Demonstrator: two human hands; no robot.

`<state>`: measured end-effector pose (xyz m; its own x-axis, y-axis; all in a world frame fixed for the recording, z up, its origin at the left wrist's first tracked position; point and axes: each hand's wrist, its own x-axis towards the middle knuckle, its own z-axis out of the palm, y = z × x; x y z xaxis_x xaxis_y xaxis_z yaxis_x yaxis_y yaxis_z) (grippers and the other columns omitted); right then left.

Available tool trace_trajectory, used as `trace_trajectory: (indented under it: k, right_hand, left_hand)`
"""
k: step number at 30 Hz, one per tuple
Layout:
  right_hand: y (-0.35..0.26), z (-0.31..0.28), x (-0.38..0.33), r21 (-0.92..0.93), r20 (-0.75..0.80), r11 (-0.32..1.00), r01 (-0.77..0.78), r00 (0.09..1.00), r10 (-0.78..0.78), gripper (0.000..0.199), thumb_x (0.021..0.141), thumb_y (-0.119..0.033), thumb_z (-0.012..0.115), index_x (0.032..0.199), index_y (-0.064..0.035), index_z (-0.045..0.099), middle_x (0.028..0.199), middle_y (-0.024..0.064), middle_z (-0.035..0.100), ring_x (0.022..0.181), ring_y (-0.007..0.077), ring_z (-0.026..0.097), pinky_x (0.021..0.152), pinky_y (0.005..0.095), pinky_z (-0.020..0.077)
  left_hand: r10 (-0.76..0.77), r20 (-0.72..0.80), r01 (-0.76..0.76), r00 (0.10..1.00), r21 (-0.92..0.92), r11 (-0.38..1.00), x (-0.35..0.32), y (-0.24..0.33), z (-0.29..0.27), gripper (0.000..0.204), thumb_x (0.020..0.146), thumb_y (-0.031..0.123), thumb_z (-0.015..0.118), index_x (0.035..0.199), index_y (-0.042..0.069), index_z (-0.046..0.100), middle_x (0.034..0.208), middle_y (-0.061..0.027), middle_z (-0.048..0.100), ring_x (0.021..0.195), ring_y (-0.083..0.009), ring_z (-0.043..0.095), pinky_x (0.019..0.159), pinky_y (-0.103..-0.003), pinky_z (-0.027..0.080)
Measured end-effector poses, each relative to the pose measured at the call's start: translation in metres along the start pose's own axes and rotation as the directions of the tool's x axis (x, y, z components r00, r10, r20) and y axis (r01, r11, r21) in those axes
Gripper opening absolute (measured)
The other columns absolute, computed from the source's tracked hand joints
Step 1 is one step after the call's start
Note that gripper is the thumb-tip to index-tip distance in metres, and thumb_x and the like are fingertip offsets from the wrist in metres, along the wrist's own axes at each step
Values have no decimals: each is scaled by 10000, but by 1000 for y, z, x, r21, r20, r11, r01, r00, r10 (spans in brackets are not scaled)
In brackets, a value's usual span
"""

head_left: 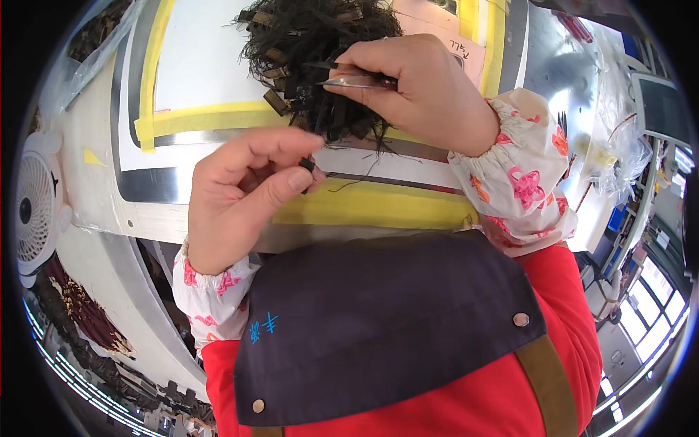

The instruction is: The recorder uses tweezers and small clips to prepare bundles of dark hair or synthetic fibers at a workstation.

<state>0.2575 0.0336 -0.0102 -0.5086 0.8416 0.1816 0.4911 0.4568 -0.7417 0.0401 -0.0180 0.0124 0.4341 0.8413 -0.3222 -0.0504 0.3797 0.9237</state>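
Observation:
My left hand [244,182] is closed in a pinch at the near edge of the work surface, with a small black fabric piece [307,164] between thumb and fingertips. Over the heap beyond it, my right hand [415,91] is wrapped round small thread snips [357,81]; their metal blades point left and the handle is mostly covered by my fingers. Beneath the blades lies a tangled pile of black fabric pieces [320,36] with frayed threads and several brownish tabs among them. Loose threads trail from the pile toward me.
Yellow tape [211,118] borders the white board, and a wider yellow strip [364,206] runs along the near edge. A pink paper sheet [437,36] lies behind my right hand. At far left stands a white fan [36,207]; clear plastic bags [619,146] lie at right.

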Motion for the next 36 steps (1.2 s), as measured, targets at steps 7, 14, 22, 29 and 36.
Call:
trace_trajectory:
  k: [7, 14, 22, 29, 36]
  right_hand:
    - [-26, -21, -13, -5, -127, 996, -86, 988, 85, 334, 805, -177, 655, 1101, -47, 571, 841, 60, 597, 641, 136, 537, 593, 240, 440]
    - [-39, -7, -40, -49, -18, 999, 4, 1000, -5, 311, 701, -242, 696, 958, -89, 610, 680, 46, 554, 540, 246, 549, 463, 349, 411]
    - [-36, 3, -39, -81, -19, 997, -10, 1000, 9, 261, 724, -246, 677, 934, -101, 620, 641, 36, 539, 533, 230, 549, 440, 343, 404]
    - [-36, 8, -35, -206, -36, 975, 84, 995, -93, 239, 709, -252, 676, 868, -90, 601, 598, 31, 491, 508, 208, 541, 403, 327, 391]
    - [-32, 8, -34, -263, -13, 953, 152, 987, -161, 217, 694, -243, 675, 764, -72, 563, 566, 38, 460, 470, 201, 526, 378, 327, 376]
  left_hand:
    - [-48, 31, 50, 998, -76, 996, -1, 3, 7, 324, 820, -63, 565, 1143, -39, 545, 1064, -127, 605, 872, -138, 617, 769, -227, 502]
    - [26, -46, -28, 999, -53, 998, -3, 0, 10, 420, 814, -100, 535, 1225, -31, 482, 1196, -139, 533, 893, -143, 613, 805, -241, 496]
    - [64, -47, -62, 997, 43, 997, -4, 1, 15, 480, 795, -135, 512, 1257, -18, 452, 1247, -138, 465, 974, -162, 581, 841, -274, 506]
    - [49, -37, -46, 998, 63, 997, -4, 2, 14, 493, 789, -143, 510, 1261, -16, 448, 1254, -131, 456, 992, -155, 571, 832, -267, 512]
    - [4, -26, -2, 1000, 56, 998, -2, 2, 14, 509, 787, -138, 524, 1270, 3, 445, 1258, -128, 454, 938, -157, 597, 824, -262, 516]
